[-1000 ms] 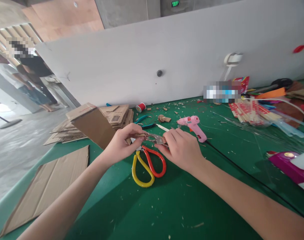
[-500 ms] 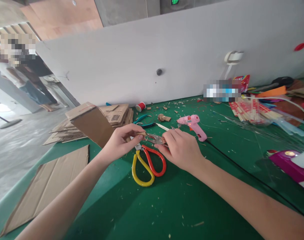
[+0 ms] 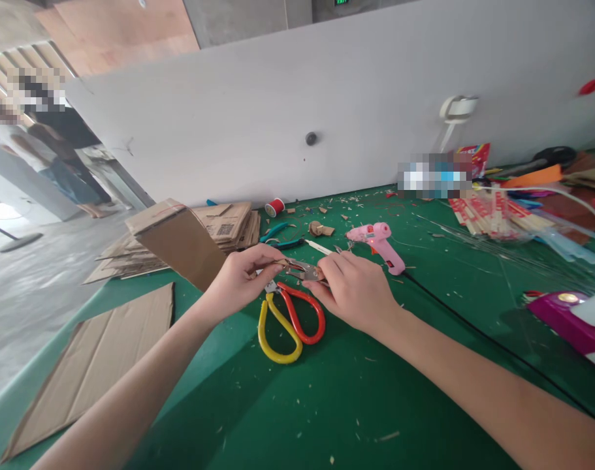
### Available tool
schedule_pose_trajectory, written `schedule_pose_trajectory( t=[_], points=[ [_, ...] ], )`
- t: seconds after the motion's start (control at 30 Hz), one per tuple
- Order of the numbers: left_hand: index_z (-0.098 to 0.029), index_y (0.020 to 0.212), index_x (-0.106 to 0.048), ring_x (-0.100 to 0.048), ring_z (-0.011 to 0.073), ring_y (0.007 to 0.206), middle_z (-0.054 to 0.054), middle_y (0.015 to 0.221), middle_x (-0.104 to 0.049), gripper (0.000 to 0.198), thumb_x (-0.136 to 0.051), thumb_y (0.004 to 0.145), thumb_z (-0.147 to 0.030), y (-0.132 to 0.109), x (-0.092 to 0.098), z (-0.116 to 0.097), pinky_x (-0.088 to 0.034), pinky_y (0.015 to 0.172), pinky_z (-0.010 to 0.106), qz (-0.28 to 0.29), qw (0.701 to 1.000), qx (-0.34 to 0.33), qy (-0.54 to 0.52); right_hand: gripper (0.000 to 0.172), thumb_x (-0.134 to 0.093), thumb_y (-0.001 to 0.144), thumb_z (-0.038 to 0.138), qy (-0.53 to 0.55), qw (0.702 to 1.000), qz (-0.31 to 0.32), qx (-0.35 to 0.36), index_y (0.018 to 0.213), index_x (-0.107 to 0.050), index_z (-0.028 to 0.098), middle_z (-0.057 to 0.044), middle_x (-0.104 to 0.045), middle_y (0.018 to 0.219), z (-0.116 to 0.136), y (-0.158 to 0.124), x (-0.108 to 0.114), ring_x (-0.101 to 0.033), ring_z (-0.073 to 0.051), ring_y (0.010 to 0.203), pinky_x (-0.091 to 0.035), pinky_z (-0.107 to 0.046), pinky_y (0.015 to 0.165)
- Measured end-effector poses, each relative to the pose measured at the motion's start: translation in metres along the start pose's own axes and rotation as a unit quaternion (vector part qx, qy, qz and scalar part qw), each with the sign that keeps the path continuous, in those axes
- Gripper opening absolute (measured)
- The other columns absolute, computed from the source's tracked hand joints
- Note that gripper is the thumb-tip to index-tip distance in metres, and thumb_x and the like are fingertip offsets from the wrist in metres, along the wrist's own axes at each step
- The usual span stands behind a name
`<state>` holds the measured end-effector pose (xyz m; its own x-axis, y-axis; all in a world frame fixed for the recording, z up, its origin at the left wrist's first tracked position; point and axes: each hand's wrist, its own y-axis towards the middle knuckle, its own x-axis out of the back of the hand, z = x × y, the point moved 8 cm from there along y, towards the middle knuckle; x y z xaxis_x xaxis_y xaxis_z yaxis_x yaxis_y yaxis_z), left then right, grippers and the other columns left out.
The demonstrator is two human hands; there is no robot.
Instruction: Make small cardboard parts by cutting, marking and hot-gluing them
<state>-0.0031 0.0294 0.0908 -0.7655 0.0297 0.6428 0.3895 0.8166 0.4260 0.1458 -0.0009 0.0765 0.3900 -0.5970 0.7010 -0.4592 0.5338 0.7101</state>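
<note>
Both my hands meet over the green table (image 3: 326, 405), above a pair of scissors with one yellow and one red handle (image 3: 290, 320). My left hand (image 3: 238, 281) pinches a small brown piece at its fingertips. My right hand (image 3: 358, 290) is closed on the other end of the same small piece, which lies across the scissors' metal blades (image 3: 300, 269). I cannot tell exactly what the piece is. A pink glue gun (image 3: 378, 243) lies just behind my right hand, its black cord running off to the right.
A stack of flattened cardboard (image 3: 199, 238) lies at the back left, and a large cardboard sheet (image 3: 96, 365) at the left edge. A red thread spool (image 3: 275, 207), teal pliers (image 3: 282, 236) and scraps sit by the white wall. Packets of sticks (image 3: 493, 219) and a purple object (image 3: 571, 323) are on the right. People stand far left.
My hands have stayed in place over the scissors, with only slight finger shifts on the small piece. The camera has dipped a little.
</note>
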Motion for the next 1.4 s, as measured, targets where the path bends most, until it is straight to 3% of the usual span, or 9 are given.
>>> schedule_pose_trajectory(
  t=[0.23, 0.53, 0.83, 1.03, 1.23, 1.33, 1.4],
  points=[
    [-0.017, 0.096, -0.065, -0.063, 0.0141, 0.075, 0.005, 0.091, -0.069, 0.019, -0.051, 0.089, -0.027, -0.001, -0.002, -0.005, -0.051, 0.064, 0.023, 0.014, 1.000, -0.003, 0.013, 0.034, -0.041, 0.092, 0.041, 0.051, 0.998, 0.024, -0.031, 0.074, -0.055, 0.016, -0.002, -0.060, 0.067, -0.003, 0.001, -0.006, -0.053, -0.014, 0.062, -0.025, -0.028, 0.051],
    [-0.019, 0.094, -0.065, -0.065, 0.0150, 0.081, 0.004, 0.093, -0.070, 0.018, -0.049, 0.090, -0.028, -0.002, -0.001, -0.012, -0.051, 0.070, 0.024, -0.014, 0.998, -0.028, 0.050, 0.038, -0.039, 0.093, 0.042, 0.038, 0.999, 0.006, 0.000, 0.071, -0.055, 0.015, -0.002, -0.059, 0.063, 0.000, 0.002, 0.003, -0.053, -0.014, 0.059, -0.025, -0.028, 0.050],
    [-0.019, 0.096, -0.063, -0.065, 0.0146, 0.077, 0.002, 0.088, -0.070, 0.021, -0.044, 0.092, -0.029, -0.002, -0.008, -0.014, -0.049, 0.068, 0.023, 0.009, 0.995, -0.004, 0.097, 0.037, -0.039, 0.092, 0.044, 0.139, 0.982, 0.087, -0.092, 0.069, -0.051, 0.017, 0.000, -0.055, 0.060, -0.009, -0.003, -0.017, -0.048, -0.012, 0.053, -0.023, -0.026, 0.048],
    [-0.017, 0.111, -0.056, -0.062, 0.0124, 0.060, 0.002, 0.075, -0.070, 0.025, -0.047, 0.089, -0.024, -0.001, -0.013, -0.008, -0.047, 0.053, 0.022, 0.015, 0.998, 0.055, 0.022, 0.048, -0.028, 0.097, 0.047, 0.378, 0.897, 0.133, -0.186, 0.063, -0.047, 0.018, 0.001, -0.055, 0.056, -0.016, -0.009, -0.037, -0.048, -0.010, 0.050, -0.032, -0.025, 0.051],
    [-0.018, 0.108, -0.053, -0.071, 0.0185, 0.079, 0.004, 0.084, -0.071, 0.022, -0.051, 0.089, -0.027, -0.004, -0.023, 0.003, -0.057, 0.073, 0.030, 0.044, 0.992, 0.081, -0.085, 0.054, -0.032, 0.092, 0.057, 0.521, 0.787, 0.148, -0.296, 0.068, -0.057, 0.016, 0.001, -0.057, 0.054, -0.021, -0.023, -0.062, -0.050, -0.010, 0.044, -0.037, -0.024, 0.047],
    [-0.018, 0.107, -0.054, -0.072, 0.0192, 0.077, 0.003, 0.082, -0.069, 0.021, -0.052, 0.088, -0.029, -0.004, -0.023, 0.004, -0.059, 0.071, 0.030, 0.058, 0.988, 0.093, -0.105, 0.058, -0.030, 0.090, 0.062, 0.581, 0.722, 0.186, -0.328, 0.067, -0.057, 0.015, 0.000, -0.056, 0.051, -0.015, -0.028, -0.073, -0.047, -0.009, 0.040, -0.036, -0.023, 0.042],
    [-0.017, 0.106, -0.055, -0.072, 0.0192, 0.076, 0.003, 0.083, -0.069, 0.022, -0.053, 0.088, -0.029, -0.005, -0.022, 0.003, -0.059, 0.069, 0.029, 0.061, 0.986, 0.102, -0.119, 0.060, -0.030, 0.089, 0.063, 0.603, 0.694, 0.201, -0.338, 0.065, -0.057, 0.015, 0.000, -0.056, 0.051, -0.011, -0.028, -0.074, -0.046, -0.008, 0.039, -0.035, -0.022, 0.041]
  ],
)
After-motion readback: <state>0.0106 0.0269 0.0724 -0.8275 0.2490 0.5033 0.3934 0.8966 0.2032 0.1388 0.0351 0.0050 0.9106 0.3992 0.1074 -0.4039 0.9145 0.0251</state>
